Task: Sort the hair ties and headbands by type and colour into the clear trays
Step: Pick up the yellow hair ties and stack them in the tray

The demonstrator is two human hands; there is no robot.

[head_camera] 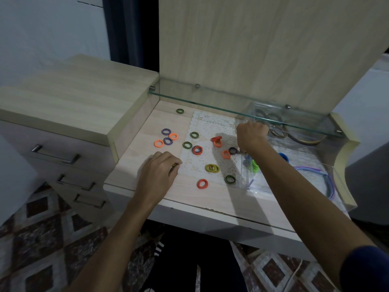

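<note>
Nearest the camera, two bare forearms reach up from the bottom edge over a patterned rug (pixel 42 239) toward a pale wooden tabletop (pixel 189 199). On the near part of that top lie an orange hair tie (pixel 202 183) and, just right of it, a green-and-black hair tie (pixel 230 179); slightly farther in sit two yellow hair ties (pixel 212 168) overlapping each other. The left hand (pixel 157 173) rests knuckles-up on the wood, its fingers curled round something small and dark at the fingertips, though what it is cannot be told. To the right stands a clear tray (pixel 257 189) holding a stack of bright green ties (pixel 255 165), a blue tie (pixel 283 156) and, in its right part, purple headbands (pixel 320 178). Across the middle, a white lace mat (pixel 212 127) carries more loose ties: a red-and-blue tie (pixel 197 150), orange ones and striped green ones, with a cluster of purple and orange ties (pixel 167 138) on bare wood to the left. The right hand (pixel 251 134) hovers over the mat's right end with fingers bent downward; whether it holds anything is hidden. Beyond it, a second clear tray (pixel 248 111) with dark headbands (pixel 275 125) sits under a glass shelf (pixel 210 98). One striped green tie (pixel 180 111) lies alone near the back. A drawer unit (pixel 63 114) stands left.
</note>
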